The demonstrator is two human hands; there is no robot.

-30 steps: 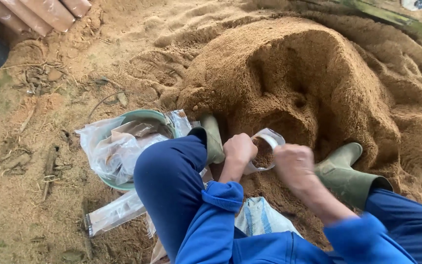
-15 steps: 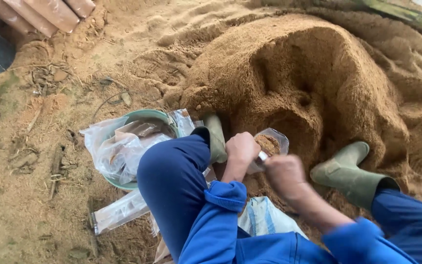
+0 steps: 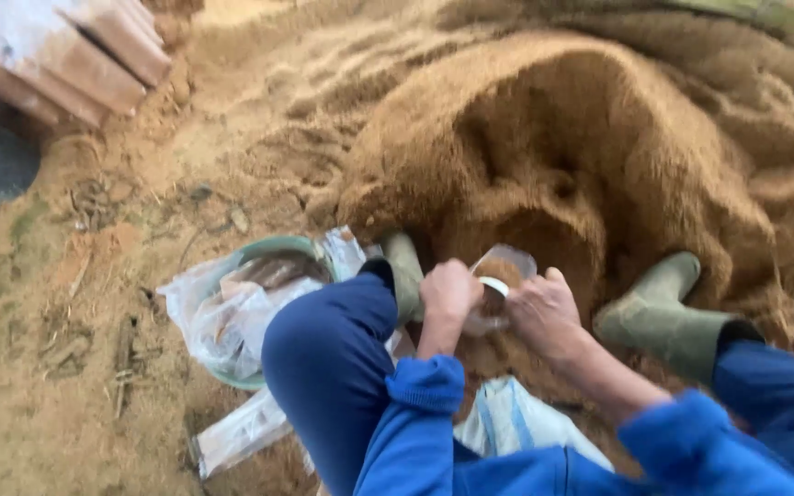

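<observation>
A big heap [image 3: 581, 156] of brown, sawdust-like material fills the upper right, a hollow dug into its near face. The person squats right against the heap, green boots [image 3: 663, 312] planted at its foot, so the hollow is within arm's reach. Left of the heap's foot, a green basin [image 3: 273, 253] holds clear plastic bags, close at hand. Below the hollow, a small clear bag [image 3: 504, 266], partly filled with brown material, is held mouth-up so nothing spills. The left hand [image 3: 449, 292] is closed on the bag's near edge; the right hand [image 3: 544, 314] curls over its mouth, grip unclear through blur.
</observation>
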